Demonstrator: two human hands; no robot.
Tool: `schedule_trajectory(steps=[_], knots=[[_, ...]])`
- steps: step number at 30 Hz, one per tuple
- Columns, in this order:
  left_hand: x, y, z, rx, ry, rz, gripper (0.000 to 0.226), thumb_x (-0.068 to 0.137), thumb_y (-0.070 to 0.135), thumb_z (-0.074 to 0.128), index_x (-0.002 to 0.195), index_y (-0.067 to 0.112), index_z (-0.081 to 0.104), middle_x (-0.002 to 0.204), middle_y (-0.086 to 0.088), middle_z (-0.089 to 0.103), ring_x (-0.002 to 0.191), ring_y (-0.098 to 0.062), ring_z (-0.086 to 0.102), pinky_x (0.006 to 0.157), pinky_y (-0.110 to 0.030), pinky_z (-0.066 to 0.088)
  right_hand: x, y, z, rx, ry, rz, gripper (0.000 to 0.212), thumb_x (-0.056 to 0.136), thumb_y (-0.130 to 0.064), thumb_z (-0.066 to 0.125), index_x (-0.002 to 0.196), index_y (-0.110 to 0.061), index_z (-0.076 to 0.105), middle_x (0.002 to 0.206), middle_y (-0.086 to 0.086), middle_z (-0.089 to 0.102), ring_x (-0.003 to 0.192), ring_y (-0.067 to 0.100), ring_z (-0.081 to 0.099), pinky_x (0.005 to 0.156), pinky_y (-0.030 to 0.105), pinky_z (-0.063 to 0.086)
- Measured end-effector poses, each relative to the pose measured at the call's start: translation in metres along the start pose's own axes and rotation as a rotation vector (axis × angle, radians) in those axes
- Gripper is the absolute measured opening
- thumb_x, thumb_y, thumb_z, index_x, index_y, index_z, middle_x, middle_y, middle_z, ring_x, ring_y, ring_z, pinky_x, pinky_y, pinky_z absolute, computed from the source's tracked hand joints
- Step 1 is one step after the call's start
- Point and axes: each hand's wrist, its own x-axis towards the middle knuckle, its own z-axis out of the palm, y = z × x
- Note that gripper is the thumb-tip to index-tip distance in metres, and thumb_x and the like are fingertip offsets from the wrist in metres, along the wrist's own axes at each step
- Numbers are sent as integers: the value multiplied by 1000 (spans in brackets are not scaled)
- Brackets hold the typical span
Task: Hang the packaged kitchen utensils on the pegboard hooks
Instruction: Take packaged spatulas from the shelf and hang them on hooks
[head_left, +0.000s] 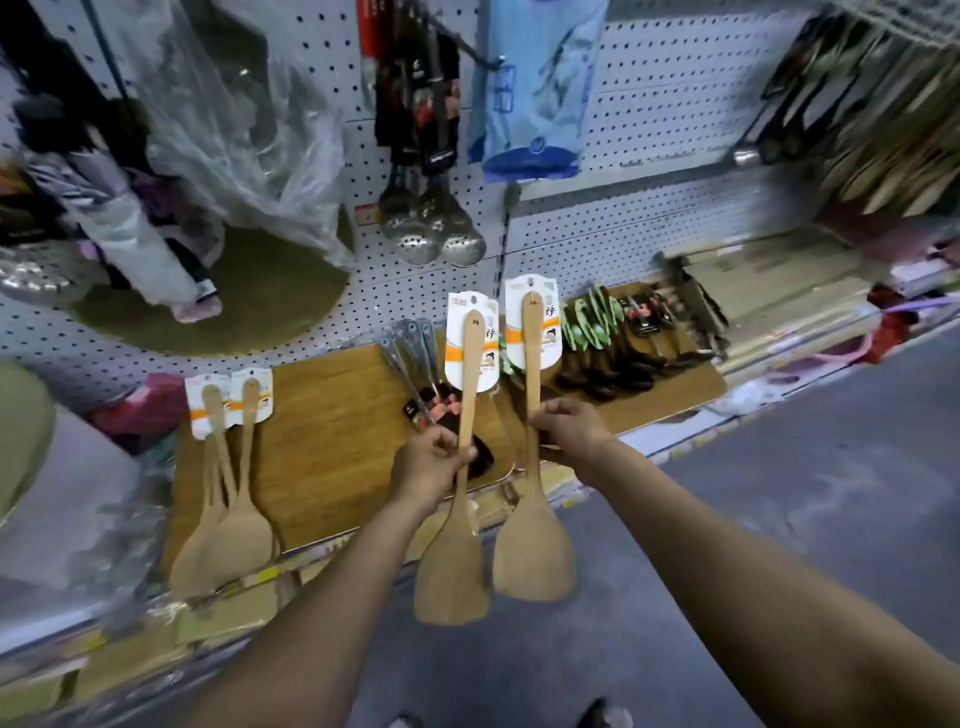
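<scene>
My left hand grips the handle of a wooden spatula with a white and orange card tag at its top. My right hand holds a second, longer wooden spatula with the same kind of tag. Both spatulas hang blade down in front of the shelf. Two more tagged wooden spatulas lie on the wooden board at the left. The white pegboard rises behind the shelf. One bare hook sticks out near the top.
Steel skimmers in black packaging hang on the pegboard beside a blue packaged item. Clear plastic bags and a round mat hang at the left. Steel utensils, green-handled tools and dark spoons lie on the board. Grey floor spreads at the right.
</scene>
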Motion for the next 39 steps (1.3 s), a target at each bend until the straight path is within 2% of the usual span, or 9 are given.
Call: schedule_trajectory(steps=[4,11,15,20,24,28,31,35,39], knots=[[-10,63,86,-38,-97,75,29,80,12,78,70,20,52,65,4,57,62,-15,54,65,-29,46,-10,-6,-111,19,32,-58,16,96,-2,57,82,-8,59,74,11,61,69,24,61,76,46,58],[-27,181,249,-142,-202,183,26,80,7,78,73,19,55,71,-6,59,71,-22,58,74,-54,56,-18,-15,-312,129,178,-244,19,92,5,58,88,-13,61,78,9,61,69,25,60,76,48,56],[-45,247,321,-184,-269,270,23,83,4,73,78,13,53,73,-5,57,73,-22,58,60,-40,57,-23,-28,-400,199,259,-299,18,94,1,55,95,-15,65,79,9,61,70,22,59,77,46,55],[-36,325,390,-138,-299,419,18,83,7,74,84,11,57,75,-4,61,58,-6,59,48,-20,49,-4,-49,-503,291,399,-359,10,97,-15,59,89,-11,64,72,6,54,62,18,50,64,36,49],[-9,382,451,-133,-305,445,26,79,9,78,73,19,55,79,-11,68,75,-27,67,69,-45,58,28,-75,-579,336,475,-398,17,96,-23,63,87,-10,70,68,2,58,59,16,52,54,30,46],[25,442,531,-204,-345,440,26,83,2,73,74,16,53,73,-9,63,69,-26,63,56,-34,57,74,-107,-660,342,495,-474,6,95,-14,65,95,-15,71,82,9,65,71,22,59,66,35,50],[52,487,588,-245,-373,431,23,84,4,72,74,16,55,81,-14,67,79,-32,68,71,-50,60,105,-134,-721,315,479,-487,18,93,-4,63,108,-11,68,88,11,64,70,21,58,62,32,50],[76,545,655,-280,-373,411,24,84,4,72,75,16,54,81,-15,66,84,-38,69,76,-57,58,137,-169,-802,236,490,-463,18,91,-1,63,95,-18,68,89,12,64,66,22,58,42,20,44],[99,594,708,-261,-347,431,23,84,6,72,76,16,54,85,-17,66,82,-34,69,74,-53,59,172,-193,-867,229,522,-465,8,92,-20,68,86,-16,69,75,6,64,59,18,59,45,25,45]])
